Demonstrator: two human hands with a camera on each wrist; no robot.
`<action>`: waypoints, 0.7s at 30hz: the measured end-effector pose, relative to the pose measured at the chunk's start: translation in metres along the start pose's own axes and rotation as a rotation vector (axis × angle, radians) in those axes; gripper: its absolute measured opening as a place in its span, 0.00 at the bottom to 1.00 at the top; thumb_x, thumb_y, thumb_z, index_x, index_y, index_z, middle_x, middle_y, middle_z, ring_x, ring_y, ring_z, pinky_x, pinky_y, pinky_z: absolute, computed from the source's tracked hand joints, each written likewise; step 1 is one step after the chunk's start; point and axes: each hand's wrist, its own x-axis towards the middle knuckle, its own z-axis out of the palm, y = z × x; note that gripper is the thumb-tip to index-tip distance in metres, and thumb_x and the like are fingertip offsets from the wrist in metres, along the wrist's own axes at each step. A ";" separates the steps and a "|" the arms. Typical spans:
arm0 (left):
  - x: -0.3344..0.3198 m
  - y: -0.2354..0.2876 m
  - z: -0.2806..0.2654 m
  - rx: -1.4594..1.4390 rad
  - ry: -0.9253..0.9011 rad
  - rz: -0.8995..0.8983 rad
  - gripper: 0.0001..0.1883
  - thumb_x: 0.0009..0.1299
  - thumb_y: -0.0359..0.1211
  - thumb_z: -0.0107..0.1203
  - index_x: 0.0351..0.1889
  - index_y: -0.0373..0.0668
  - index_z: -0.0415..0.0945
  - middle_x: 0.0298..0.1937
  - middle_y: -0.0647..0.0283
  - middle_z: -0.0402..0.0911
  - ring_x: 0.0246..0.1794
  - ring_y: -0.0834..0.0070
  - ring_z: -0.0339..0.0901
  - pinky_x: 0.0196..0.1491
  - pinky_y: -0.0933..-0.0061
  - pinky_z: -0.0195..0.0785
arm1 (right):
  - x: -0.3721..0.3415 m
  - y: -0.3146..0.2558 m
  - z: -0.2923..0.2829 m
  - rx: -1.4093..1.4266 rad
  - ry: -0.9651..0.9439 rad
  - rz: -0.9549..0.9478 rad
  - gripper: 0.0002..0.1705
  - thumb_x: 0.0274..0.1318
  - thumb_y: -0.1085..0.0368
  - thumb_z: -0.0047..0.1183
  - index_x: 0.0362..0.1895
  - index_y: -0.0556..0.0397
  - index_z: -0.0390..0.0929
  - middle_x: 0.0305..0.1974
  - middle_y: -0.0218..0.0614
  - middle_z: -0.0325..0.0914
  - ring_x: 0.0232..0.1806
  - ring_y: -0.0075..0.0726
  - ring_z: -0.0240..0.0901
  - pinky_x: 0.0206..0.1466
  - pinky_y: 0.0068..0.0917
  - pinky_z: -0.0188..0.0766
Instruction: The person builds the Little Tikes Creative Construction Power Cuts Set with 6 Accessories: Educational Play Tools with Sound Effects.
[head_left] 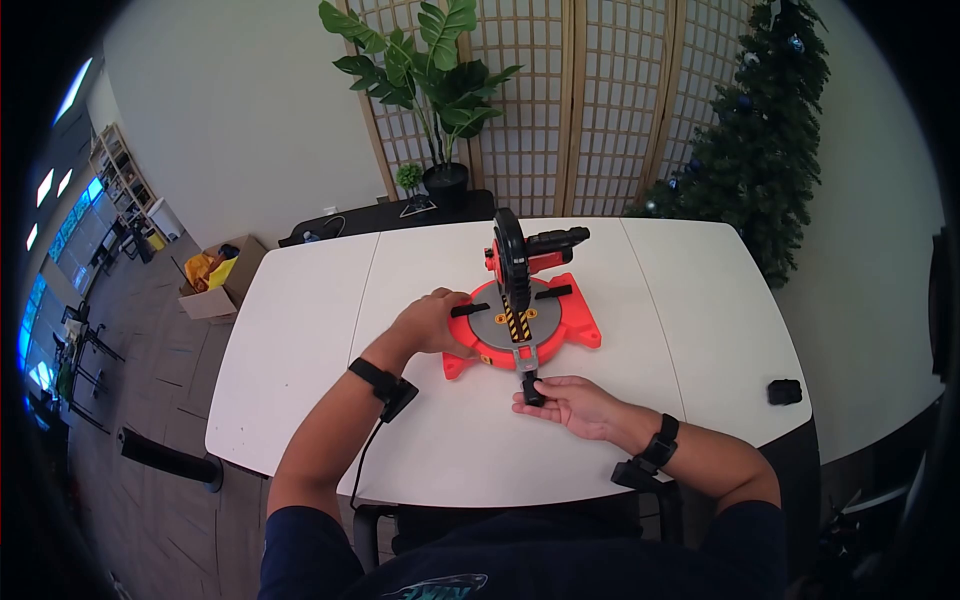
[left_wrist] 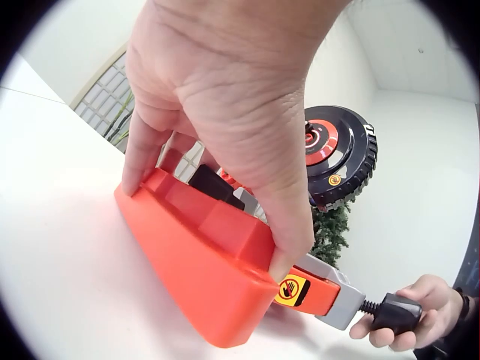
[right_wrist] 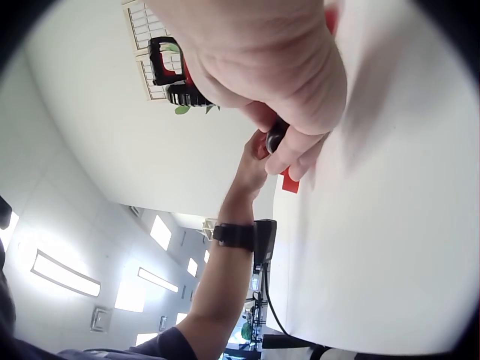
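Note:
A toy miter saw [head_left: 545, 325] with a red base and grey round turntable stands on the white table. Its black round blade [head_left: 511, 255] is raised over the turntable, and the black handle [head_left: 555, 240] points right. My left hand [head_left: 430, 322] grips the left side of the base, thumb at the front and fingers behind, as the left wrist view shows. At the front, my right hand [head_left: 582, 405] holds the black knob [left_wrist: 399, 313] between thumb and fingers. A threaded, springlike shaft [left_wrist: 369, 307] joins this knob to the grey arm. A yellow warning sticker [left_wrist: 291, 289] sits beside my left thumb.
The white table [head_left: 300, 380] spreads around the saw. A small black object [head_left: 784, 391] lies near its right edge. Behind stand a potted plant [head_left: 447, 183], a lattice screen [head_left: 620, 120] and a decorated tree [head_left: 740, 150]. A cable [head_left: 362, 462] hangs from the left wrist device.

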 end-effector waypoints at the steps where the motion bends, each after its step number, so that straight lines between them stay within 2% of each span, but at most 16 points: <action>1: 0.000 0.001 0.000 0.007 -0.001 0.003 0.57 0.38 0.57 0.76 0.68 0.40 0.70 0.64 0.52 0.74 0.61 0.55 0.77 0.63 0.62 0.72 | 0.000 -0.001 0.000 0.016 -0.011 0.005 0.16 0.71 0.68 0.51 0.52 0.72 0.70 0.53 0.52 0.76 0.58 0.43 0.78 0.66 0.28 0.77; 4: -0.001 0.003 -0.002 0.014 -0.034 -0.021 0.57 0.39 0.56 0.76 0.68 0.40 0.68 0.66 0.51 0.72 0.62 0.56 0.76 0.63 0.63 0.72 | 0.001 0.000 0.000 0.026 0.024 0.002 0.14 0.71 0.68 0.50 0.51 0.71 0.71 0.52 0.51 0.76 0.59 0.44 0.78 0.67 0.28 0.76; 8: -0.001 0.001 0.001 -0.007 -0.006 -0.012 0.57 0.38 0.57 0.77 0.68 0.40 0.70 0.64 0.52 0.74 0.60 0.55 0.77 0.63 0.62 0.72 | 0.001 0.008 0.003 -0.101 0.079 -0.037 0.13 0.71 0.68 0.50 0.49 0.70 0.71 0.50 0.49 0.76 0.59 0.44 0.78 0.68 0.28 0.75; 14: 0.000 0.000 0.000 -0.006 -0.004 -0.009 0.57 0.38 0.57 0.76 0.68 0.40 0.70 0.64 0.52 0.74 0.60 0.55 0.77 0.62 0.62 0.72 | 0.000 0.009 0.000 0.033 0.053 -0.003 0.13 0.71 0.66 0.51 0.49 0.68 0.72 0.49 0.45 0.76 0.57 0.43 0.78 0.67 0.30 0.76; 21: -0.002 0.001 0.001 -0.007 -0.004 -0.021 0.56 0.39 0.57 0.76 0.68 0.40 0.70 0.65 0.52 0.73 0.61 0.56 0.77 0.63 0.62 0.72 | 0.004 0.006 -0.006 -0.003 0.024 -0.015 0.15 0.71 0.64 0.53 0.50 0.65 0.73 0.47 0.41 0.77 0.51 0.36 0.79 0.64 0.27 0.77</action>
